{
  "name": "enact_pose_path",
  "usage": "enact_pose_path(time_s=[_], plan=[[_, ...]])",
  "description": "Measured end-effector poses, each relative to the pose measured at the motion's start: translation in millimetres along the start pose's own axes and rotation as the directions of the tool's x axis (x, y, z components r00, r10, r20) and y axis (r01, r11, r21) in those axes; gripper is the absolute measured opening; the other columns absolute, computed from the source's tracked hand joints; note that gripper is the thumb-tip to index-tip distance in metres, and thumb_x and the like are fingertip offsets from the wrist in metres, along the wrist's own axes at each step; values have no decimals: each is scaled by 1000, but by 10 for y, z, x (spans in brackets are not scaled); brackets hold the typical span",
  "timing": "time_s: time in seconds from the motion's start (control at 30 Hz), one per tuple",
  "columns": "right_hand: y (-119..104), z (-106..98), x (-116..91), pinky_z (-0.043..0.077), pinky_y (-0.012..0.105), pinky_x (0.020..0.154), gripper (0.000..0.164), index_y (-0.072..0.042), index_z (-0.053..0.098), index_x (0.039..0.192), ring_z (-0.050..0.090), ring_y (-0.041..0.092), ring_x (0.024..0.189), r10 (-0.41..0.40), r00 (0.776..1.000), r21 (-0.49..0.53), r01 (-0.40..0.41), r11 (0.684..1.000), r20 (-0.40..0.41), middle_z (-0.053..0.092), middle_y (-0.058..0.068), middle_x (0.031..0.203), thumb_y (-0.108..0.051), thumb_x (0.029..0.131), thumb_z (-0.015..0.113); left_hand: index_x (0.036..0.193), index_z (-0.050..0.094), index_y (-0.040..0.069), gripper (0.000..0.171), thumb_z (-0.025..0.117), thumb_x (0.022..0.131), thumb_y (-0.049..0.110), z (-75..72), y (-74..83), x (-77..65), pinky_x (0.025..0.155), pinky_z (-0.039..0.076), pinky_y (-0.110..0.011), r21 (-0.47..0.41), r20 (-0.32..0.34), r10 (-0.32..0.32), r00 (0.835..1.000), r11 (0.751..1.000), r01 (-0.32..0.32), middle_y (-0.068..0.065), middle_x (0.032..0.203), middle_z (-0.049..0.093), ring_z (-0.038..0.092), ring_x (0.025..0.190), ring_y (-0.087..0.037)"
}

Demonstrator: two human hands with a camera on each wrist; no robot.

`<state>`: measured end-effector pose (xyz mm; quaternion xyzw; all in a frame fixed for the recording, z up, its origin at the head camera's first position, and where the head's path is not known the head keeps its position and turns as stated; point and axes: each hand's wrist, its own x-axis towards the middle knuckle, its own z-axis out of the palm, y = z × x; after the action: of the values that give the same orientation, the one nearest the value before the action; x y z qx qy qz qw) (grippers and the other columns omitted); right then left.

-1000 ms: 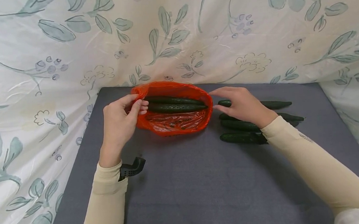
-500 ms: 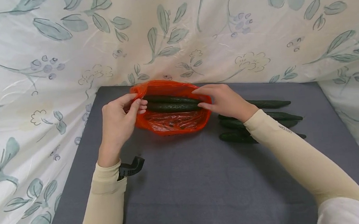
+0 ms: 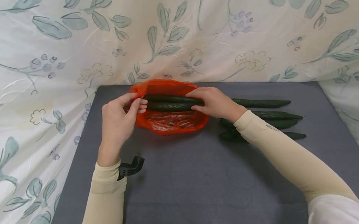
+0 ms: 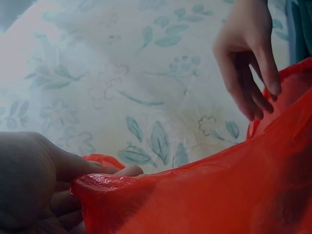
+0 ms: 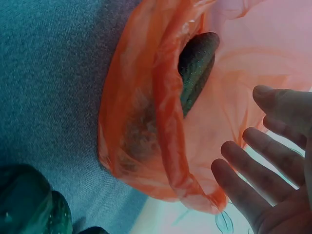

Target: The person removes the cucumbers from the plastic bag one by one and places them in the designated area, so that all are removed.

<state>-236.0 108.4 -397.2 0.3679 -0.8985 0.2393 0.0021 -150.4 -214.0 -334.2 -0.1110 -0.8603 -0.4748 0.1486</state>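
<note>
A red plastic bag lies with its mouth open at the table's back. Inside it, dark green cucumbers lie side by side; one cucumber end shows in the right wrist view. My left hand pinches the left end of the bag's rim between thumb and fingers, with the gathered plastic plain in the left wrist view. Over the right side of the bag's mouth is my right hand. Its fingers are apart and relaxed, with nothing gripped. Whether they touch the bag is hard to tell.
Several loose cucumbers lie on the grey tabletop to the right of the bag, partly hidden by my right forearm. A leaf-patterned cloth hangs behind the table. A black device is strapped to my left wrist.
My right hand has moved left from beside the bag's right rim to over its mouth, uncovering some of the loose cucumbers. The left hand keeps its pinch on the rim.
</note>
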Motion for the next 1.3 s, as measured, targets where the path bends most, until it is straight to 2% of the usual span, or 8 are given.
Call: enact_pose_path(time_s=[0.23, 0.7, 0.97, 1.3], plan=[[23, 111, 91, 52, 52, 113, 50, -6, 68, 146, 64, 30, 132, 7, 998, 23, -8, 1000, 56, 67, 11, 145, -14, 99, 83, 127, 76, -5, 25, 71, 106, 7, 7, 3, -11, 77, 63, -19, 1, 9, -8, 1000, 1000, 8, -10, 100, 81, 80, 82, -18], [77, 281, 264, 44, 51, 120, 52, -5, 66, 147, 60, 31, 137, 52, 994, -35, -49, 998, 98, 65, 12, 147, -16, 99, 83, 126, 77, -5, 24, 71, 106, 6, 18, 10, 7, 77, 62, -17, -14, 6, 2, 1000, 1000, -1, -14, 100, 81, 81, 83, -23], [91, 361, 323, 48, 50, 117, 49, -6, 69, 144, 61, 31, 134, 104, 988, -68, -96, 993, 114, 67, 12, 144, -17, 98, 83, 126, 77, -5, 24, 71, 106, 6, 21, 10, 5, 77, 61, -17, -16, 6, 0, 1000, 1000, 0, -13, 101, 81, 81, 83, -23], [86, 440, 428, 55, 50, 108, 46, -8, 71, 139, 65, 31, 122, 210, 969, -137, -192, 972, 133, 70, 11, 134, -20, 96, 85, 125, 77, -5, 23, 71, 106, 7, 14, 2, 4, 78, 62, -19, -1, 10, 8, 1000, 1000, -8, -9, 100, 81, 80, 82, -17]])
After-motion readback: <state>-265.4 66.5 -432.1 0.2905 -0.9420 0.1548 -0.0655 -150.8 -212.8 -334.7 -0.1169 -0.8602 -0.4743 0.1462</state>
